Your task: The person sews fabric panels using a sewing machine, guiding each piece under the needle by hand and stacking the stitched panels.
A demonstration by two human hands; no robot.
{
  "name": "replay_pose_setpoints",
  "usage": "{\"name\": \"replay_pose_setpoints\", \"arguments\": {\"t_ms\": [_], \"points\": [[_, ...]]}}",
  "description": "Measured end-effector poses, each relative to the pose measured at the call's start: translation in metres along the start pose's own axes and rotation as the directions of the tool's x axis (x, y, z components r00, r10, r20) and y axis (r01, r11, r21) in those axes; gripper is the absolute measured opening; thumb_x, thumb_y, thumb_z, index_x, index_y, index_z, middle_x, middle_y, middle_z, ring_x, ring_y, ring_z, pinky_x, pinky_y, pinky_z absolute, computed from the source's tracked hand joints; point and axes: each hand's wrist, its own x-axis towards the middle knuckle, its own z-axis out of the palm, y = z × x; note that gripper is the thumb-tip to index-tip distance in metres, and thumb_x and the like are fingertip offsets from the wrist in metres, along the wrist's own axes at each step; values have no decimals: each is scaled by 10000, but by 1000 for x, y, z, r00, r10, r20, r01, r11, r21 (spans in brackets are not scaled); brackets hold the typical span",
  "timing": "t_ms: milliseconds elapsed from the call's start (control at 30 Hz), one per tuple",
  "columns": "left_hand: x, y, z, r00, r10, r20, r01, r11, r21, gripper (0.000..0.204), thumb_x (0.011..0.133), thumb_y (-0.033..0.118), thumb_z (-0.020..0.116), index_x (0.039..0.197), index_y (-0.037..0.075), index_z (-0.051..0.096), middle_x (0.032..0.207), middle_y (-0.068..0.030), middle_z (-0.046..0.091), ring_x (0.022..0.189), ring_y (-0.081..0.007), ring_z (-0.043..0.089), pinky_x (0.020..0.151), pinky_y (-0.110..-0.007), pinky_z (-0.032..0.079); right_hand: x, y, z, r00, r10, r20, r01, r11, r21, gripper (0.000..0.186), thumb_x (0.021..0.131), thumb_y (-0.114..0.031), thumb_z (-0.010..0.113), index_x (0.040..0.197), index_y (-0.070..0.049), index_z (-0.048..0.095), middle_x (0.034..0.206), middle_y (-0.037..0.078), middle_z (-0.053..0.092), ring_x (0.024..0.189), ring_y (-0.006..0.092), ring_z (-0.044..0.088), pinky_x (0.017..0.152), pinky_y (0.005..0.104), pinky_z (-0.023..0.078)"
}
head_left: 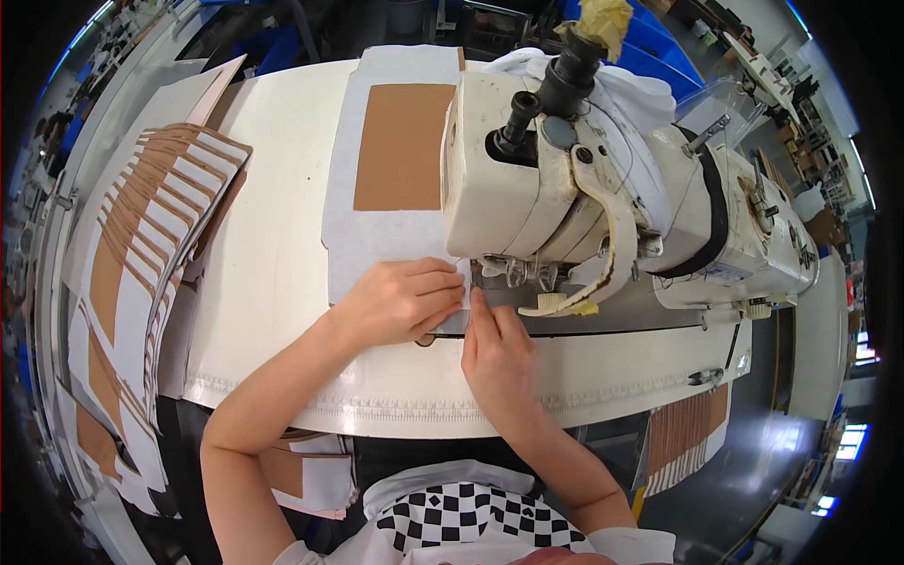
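Note:
A pale grey-white sheet panel point(377, 247) with a brown rectangular patch point(400, 146) lies on the white sewing table, left of the industrial sewing machine point(508, 198). My left hand point(405, 299) rests on the panel's near right corner, its fingers bent together over the edge beside the presser foot point(516, 273). Just right of it, my right hand point(499, 353) has its fingers drawn together at that same edge, the index fingertip close to the foot. The machine head covers the panel's right part. The needle cannot be made out.
Stacked white-and-brown panels point(155, 226) lean at the left. More panels hang below the table at the right point(687, 438), and others sit near my lap point(306, 476). A printed ruler strip point(377, 414) runs along the table's front. White cloth point(636, 104) lies behind the machine.

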Motion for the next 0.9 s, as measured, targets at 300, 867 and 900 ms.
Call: {"name": "replay_pose_setpoints", "arguments": {"t_ms": [300, 867, 900], "points": [[10, 1, -11, 990, -142, -2, 142, 990, -1, 136, 752, 83, 713, 871, 21, 697, 913, -66, 692, 955, -242, 640, 753, -334, 553, -6, 5, -13, 1000, 5, -10, -5, 996, 84, 295, 817, -7, 647, 1111, -25, 668, 759, 72, 547, 643, 231, 599, 563, 329, 499], [11, -150, -35, 557, -632, -539, 831, 442, 339, 286, 876, 287, 643, 1029, 67, 544, 874, -169, 658, 748, -369, 637, 663, -475, 498, -125, 51, -132, 745, -605, 282, -470, -175, 865, 284, 818, -240, 719, 819, 43, 729, 818, 193, 704, 679, 266, 632, 613, 323, 471], [-11, -134, -50, 636, -553, -538, 770, 493, 404, 260, 886, 278, 633, 983, 69, 512, 837, -160, 651, 692, -376, 626, 606, -478, 484, -126, 53, -132, 716, -609, 340, -473, -66, 879, 286, 820, -256, 727, 802, 30, 735, 799, 178, 712, 652, 254, 626, 590, 303, 466]]}}
